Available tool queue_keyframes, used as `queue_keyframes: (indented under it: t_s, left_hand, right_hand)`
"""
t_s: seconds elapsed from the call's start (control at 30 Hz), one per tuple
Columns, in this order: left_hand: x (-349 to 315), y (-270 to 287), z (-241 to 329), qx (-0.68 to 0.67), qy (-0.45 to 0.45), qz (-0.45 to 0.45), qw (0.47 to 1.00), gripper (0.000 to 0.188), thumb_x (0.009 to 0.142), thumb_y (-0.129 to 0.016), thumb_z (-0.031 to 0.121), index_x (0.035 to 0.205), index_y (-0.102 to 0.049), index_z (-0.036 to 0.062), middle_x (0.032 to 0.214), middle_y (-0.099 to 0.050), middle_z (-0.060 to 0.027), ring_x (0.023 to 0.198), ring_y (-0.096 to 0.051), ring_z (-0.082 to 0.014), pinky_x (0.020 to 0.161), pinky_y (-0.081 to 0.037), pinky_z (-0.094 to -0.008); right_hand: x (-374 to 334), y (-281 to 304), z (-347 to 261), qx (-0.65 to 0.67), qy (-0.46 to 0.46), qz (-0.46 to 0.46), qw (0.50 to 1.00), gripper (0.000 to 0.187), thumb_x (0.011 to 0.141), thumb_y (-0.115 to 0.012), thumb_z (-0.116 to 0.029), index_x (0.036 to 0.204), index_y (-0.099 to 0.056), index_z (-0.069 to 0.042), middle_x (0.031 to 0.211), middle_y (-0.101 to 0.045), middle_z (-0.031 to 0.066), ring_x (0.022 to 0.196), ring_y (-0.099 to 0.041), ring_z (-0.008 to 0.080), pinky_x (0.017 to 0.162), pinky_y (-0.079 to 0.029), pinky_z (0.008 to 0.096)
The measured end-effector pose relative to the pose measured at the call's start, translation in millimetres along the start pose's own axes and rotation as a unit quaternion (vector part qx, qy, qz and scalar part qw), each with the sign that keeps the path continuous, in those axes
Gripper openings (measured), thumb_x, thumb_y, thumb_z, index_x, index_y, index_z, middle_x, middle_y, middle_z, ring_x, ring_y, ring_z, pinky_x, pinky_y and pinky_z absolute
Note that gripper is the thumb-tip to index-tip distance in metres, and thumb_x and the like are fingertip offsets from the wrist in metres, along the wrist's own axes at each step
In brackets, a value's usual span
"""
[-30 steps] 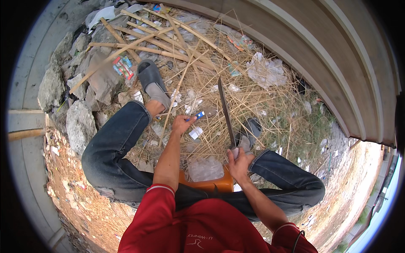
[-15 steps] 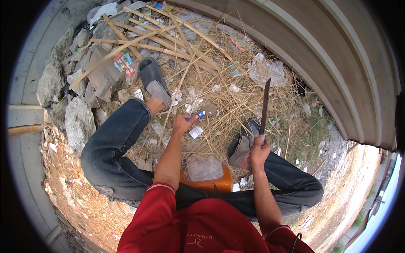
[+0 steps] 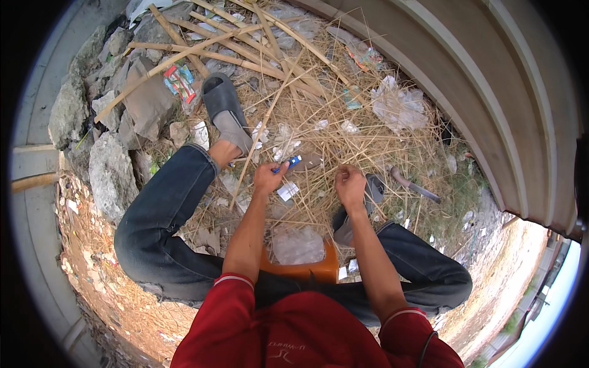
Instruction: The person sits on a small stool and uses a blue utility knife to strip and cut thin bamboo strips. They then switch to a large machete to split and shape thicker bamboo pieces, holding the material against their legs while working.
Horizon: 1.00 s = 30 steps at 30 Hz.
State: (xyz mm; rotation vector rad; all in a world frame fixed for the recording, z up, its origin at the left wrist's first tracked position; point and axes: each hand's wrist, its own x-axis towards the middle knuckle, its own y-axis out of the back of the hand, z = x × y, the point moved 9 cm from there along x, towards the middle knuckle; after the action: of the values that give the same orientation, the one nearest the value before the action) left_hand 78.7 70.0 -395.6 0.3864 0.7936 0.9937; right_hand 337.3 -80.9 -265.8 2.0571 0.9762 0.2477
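Note:
My left hand is closed around a small blue-and-white object, which sticks out past the thumb; its exact kind is hard to make out. Over the dry straw, my right hand has its fingers curled together, and whatever may be between them is hidden. To its right, beyond my right foot, a machete with a brownish handle lies on the grass. Just below the blue object, a white piece of paper rests on the ground.
Split bamboo strips lie crossed at the far side. Broken rocks are piled on the left. A corrugated metal sheet curves along the right. An orange stool with clear plastic sits between my legs.
The machete has left my right hand and now lies on the grass to the right. My right hand has moved left, nearer my left hand. The left hand keeps hold of the blue-and-white object.

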Motion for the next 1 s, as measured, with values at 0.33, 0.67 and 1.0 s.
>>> queue_keyframes:
  t_s: [0.33, 0.67, 1.0]
  left_hand:
    - [-2, 7, 3, -0.031, 0.036, 0.041, 0.998, 0.057, 0.084, -0.071, 0.064, 0.078, -0.076, 0.0078, 0.071, -0.067, -0.0129, 0.070, -0.066, -0.0327, 0.068, -0.050, -0.0432]
    - [0, 8, 6, -0.011, 0.051, 0.026, 0.998, 0.059, 0.084, -0.070, 0.067, 0.077, -0.075, 0.0084, 0.070, -0.066, -0.0124, 0.069, -0.065, -0.0332, 0.068, -0.050, -0.0435]
    - [2, 4, 1, -0.004, 0.045, 0.030, 0.999, 0.061, 0.083, -0.070, 0.068, 0.078, -0.075, 0.0078, 0.070, -0.067, -0.0130, 0.070, -0.066, -0.0338, 0.068, -0.050, -0.0446]
  right_hand:
    - [27, -111, -5, -0.121, 0.044, -0.072, 0.989, 0.020, 0.088, -0.073, -0.023, 0.101, -0.077, -0.009, 0.097, -0.071, 0.0168, 0.086, -0.071, 0.0399, 0.080, -0.058, 0.0492]
    - [20, -103, 10, -0.103, 0.027, -0.083, 0.991, 0.025, 0.087, -0.075, -0.030, 0.102, -0.078, -0.010, 0.092, -0.073, 0.0150, 0.081, -0.070, 0.0356, 0.075, -0.058, 0.0461]
    - [18, -113, 6, -0.115, 0.075, -0.075, 0.988, 0.018, 0.092, -0.070, -0.026, 0.101, -0.077, -0.013, 0.096, -0.072, 0.0138, 0.086, -0.070, 0.0371, 0.078, -0.057, 0.0473]
